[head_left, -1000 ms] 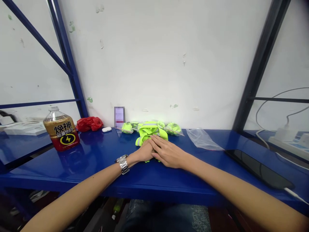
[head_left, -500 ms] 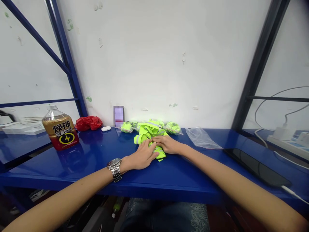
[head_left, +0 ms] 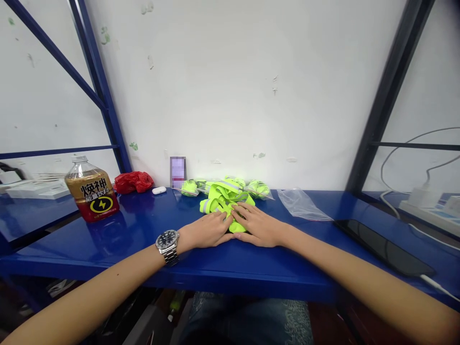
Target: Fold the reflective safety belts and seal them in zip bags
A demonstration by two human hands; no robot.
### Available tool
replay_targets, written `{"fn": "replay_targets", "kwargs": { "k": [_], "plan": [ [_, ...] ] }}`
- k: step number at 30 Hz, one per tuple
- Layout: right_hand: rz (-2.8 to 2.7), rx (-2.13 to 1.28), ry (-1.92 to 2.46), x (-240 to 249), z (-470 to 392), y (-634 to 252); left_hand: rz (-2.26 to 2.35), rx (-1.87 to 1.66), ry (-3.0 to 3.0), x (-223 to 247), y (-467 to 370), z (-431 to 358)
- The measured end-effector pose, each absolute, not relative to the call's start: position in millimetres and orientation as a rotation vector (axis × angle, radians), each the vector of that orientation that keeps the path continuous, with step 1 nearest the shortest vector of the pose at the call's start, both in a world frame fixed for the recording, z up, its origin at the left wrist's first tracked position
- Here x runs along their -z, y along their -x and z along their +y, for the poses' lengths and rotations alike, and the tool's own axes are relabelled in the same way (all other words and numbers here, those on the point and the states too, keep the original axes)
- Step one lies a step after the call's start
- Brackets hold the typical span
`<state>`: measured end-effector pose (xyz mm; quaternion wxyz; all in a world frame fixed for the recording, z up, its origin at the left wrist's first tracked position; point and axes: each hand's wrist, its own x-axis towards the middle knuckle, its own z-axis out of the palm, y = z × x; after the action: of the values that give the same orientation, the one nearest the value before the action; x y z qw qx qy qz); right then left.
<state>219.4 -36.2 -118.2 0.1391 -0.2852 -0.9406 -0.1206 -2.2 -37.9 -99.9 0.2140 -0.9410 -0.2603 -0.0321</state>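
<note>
A crumpled neon-yellow reflective vest (head_left: 233,191) with pale grey bands lies on the blue table in front of me. Its near end is bunched between my two hands. My left hand (head_left: 206,231), with a metal watch on the wrist, closes over the cloth from the left, fingers bent and thumb along the near edge. From the right, my right hand (head_left: 260,225) curls its fingers over the same bunch. The two thumbs meet at the near side. The fingertips are partly hidden in the folds.
Behind the vest lie bagged neon-yellow bundles (head_left: 259,189). A clear zip bag (head_left: 304,205) and a charging phone (head_left: 383,247) are to the right. Leftward stand a drink bottle (head_left: 91,191), a red plastic bag (head_left: 133,182), a white case (head_left: 159,190) and a blurred upright screen (head_left: 178,171).
My right hand has come nearer to me and spread over the near end of the vest, its thumb now by the left thumb. The vest's near end is bunched shorter.
</note>
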Motion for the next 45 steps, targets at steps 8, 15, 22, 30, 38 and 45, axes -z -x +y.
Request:
{"fn": "replay_targets", "kwargs": {
  "k": [8, 15, 22, 30, 38, 45],
  "plan": [
    [-2.676, 0.448, 0.75, 121, -22, -218, -0.888, 0.292, 2.859, 104, 1, -27],
    [-2.509, 0.188, 0.789, 131, -10, -220, -0.986, 0.527, 3.084, 101, 8, -26],
    [-2.409, 0.1, 0.945, 128, -13, -214, -1.133, 0.718, 2.99, 106, 13, -24],
    [-2.212, -0.06, 1.181, 120, -15, -201, -1.299, 0.905, 2.984, 108, 2, -6],
    [-2.194, 0.014, 1.069, 120, -12, -199, -1.503, 0.58, 3.064, 100, 4, 31],
    [-2.318, 0.553, 1.002, 122, -18, -199, -1.278, 0.708, 2.802, 115, 5, 22]
  ]
}}
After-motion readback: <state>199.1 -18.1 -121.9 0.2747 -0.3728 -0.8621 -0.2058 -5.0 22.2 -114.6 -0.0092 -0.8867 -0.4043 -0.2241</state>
